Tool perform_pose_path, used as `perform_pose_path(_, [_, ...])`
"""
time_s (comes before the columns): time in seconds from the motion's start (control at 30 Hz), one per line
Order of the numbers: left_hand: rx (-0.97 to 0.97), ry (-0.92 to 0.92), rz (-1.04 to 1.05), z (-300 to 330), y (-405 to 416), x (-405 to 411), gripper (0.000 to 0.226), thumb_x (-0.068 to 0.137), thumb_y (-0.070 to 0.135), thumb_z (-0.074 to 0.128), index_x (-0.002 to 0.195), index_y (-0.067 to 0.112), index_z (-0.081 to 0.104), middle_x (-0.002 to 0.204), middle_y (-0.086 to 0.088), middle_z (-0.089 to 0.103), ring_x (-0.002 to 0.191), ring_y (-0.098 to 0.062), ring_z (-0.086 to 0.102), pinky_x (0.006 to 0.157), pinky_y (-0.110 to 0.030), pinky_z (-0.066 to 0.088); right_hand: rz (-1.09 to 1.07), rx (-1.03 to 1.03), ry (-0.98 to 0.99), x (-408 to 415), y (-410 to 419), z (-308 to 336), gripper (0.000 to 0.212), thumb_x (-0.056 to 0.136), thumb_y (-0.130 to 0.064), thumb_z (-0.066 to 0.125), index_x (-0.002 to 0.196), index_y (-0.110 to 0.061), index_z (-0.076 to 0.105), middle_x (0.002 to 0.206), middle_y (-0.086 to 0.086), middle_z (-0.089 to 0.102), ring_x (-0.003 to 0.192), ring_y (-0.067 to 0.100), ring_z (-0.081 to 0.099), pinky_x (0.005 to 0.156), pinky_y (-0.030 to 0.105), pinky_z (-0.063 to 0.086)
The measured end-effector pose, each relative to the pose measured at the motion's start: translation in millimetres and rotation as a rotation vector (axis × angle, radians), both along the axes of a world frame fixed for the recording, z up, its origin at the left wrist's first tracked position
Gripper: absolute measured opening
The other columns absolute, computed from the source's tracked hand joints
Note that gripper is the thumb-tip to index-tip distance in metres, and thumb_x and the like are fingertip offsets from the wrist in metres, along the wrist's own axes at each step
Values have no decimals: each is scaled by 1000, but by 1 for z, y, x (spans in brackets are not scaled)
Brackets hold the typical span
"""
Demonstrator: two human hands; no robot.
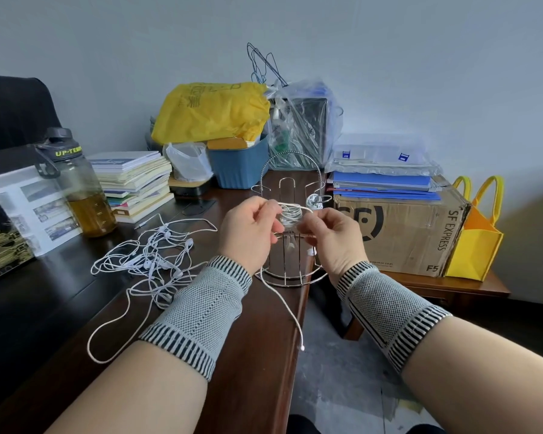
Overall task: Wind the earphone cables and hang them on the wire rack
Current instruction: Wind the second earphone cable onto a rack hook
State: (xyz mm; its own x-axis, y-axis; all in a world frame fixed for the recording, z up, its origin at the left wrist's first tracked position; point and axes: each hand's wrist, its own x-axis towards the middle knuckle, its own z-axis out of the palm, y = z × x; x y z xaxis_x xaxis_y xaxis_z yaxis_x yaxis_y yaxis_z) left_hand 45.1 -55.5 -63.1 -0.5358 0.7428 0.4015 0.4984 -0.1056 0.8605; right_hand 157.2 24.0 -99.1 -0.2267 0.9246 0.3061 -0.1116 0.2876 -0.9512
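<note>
Your two hands meet above the near right edge of a dark wooden desk [232, 339], just in front of a small wire rack [290, 195]. Your left hand [248, 231] has its fingers curled round a small coil of white earphone cable [290, 214], gripping it. Your right hand [333, 236] pinches a strand of the same cable between thumb and fingertips, right beside the coil. From the coil a loose tail of cable [282, 305] hangs down past the desk edge and ends in a small white tip. Both wrists wear grey knitted bands with dark striped edges.

A second wound bundle [314, 200] sits on an arm at the right side of the rack. To the left of your hands, a tangled heap of white earphones [151, 261] lies spread on the desk, with one long loop trailing toward you.

Further left stands a dark water bottle [76, 183] holding amber liquid, next to a stack of books [135, 183]. Behind the rack are a blue tub [239, 167], a yellow plastic bag [213, 111] and a clear plastic bag. To the right, on a lower table, a cardboard box [402, 233] carries blue folders [386, 183], and a yellow tote bag [477, 239] stands beside it.
</note>
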Motion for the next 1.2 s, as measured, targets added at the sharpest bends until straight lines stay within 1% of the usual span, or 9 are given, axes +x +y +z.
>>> perform_pose_path(0.13, [-125, 64, 151, 3, 14, -2, 36, 98, 35, 47, 74, 16, 66, 64, 4, 69, 59, -13, 66, 68, -34, 58, -37, -102, -21, -4, 3, 10, 29, 89, -26, 60, 63, -16, 67, 66, 2, 72, 71, 22, 69, 80, 42, 57])
perform_pose_path(0.3, [-209, 103, 158, -10, 25, -10, 47, 88, 39, 37, 62, 13, 66, 69, -1, 73, 72, -25, 71, 77, -42, 58, -144, -71, -162, -7, 4, 21, 31, 86, -27, 60, 63, -9, 68, 64, 3, 71, 70, 23, 70, 77, 42, 58])
perform_pose_path(0.53, [-135, -54, 87, -51, 35, -19, 64, 62, 50, 34, 77, -4, 65, 83, -22, 71, 86, -39, 69, 79, -59, 56, -178, -36, -229, -8, 6, 20, 31, 85, -31, 62, 64, -9, 68, 66, 5, 72, 69, 23, 70, 73, 44, 58])
perform_pose_path(0.6, [-148, -92, 74, -51, 30, -14, 55, 63, 47, 37, 72, -1, 62, 85, -23, 71, 88, -40, 68, 79, -60, 55, -172, -10, -218, -6, 6, 16, 26, 83, -29, 64, 69, -8, 67, 69, 6, 72, 70, 24, 70, 73, 44, 58])
perform_pose_path(0.67, [-159, -78, 80, -37, 16, 1, 39, 73, 37, 44, 60, 3, 56, 76, -18, 70, 79, -36, 68, 73, -48, 58, -156, 32, -200, -2, 6, 11, 18, 82, -24, 66, 73, -9, 66, 72, 6, 72, 71, 24, 70, 74, 44, 58])
perform_pose_path(0.73, [-181, -16, 76, -31, 5, 10, 36, 87, 22, 49, 53, 10, 51, 49, 2, 58, 53, -20, 54, 52, -30, 44, -125, 71, -184, 1, 5, 6, 10, 82, -17, 67, 74, -12, 64, 75, 7, 71, 74, 24, 69, 77, 44, 58])
perform_pose_path(0.8, [-206, 35, 31, -33, 0, 15, 38, 93, 18, 49, 55, 15, 51, 37, 9, 43, 42, -9, 39, 46, -25, 29, -103, 92, -182, 3, 3, 1, 8, 82, -12, 67, 74, -13, 64, 76, 7, 70, 75, 25, 69, 78, 43, 57])
perform_pose_path(1.03, [-203, 198, -63, -39, 4, 14, 36, 99, 23, 47, 79, -3, 60, 65, -9, 52, 62, -21, 46, 57, -32, 35, -99, 220, -206, 4, 0, -2, 20, 82, -8, 65, 73, -24, 59, 77, -3, 66, 72, 14, 63, 74, 33, 56])
perform_pose_path(1.2, [-229, 240, -33, -41, 6, 12, 35, 99, 19, 43, 79, -4, 60, 72, -16, 59, 70, -31, 52, 64, -40, 42, -67, 323, -253, 2, -5, -6, 23, 85, -5, 62, 84, -28, 58, 85, -6, 63, 67, 2, 57, 63, 12, 47])
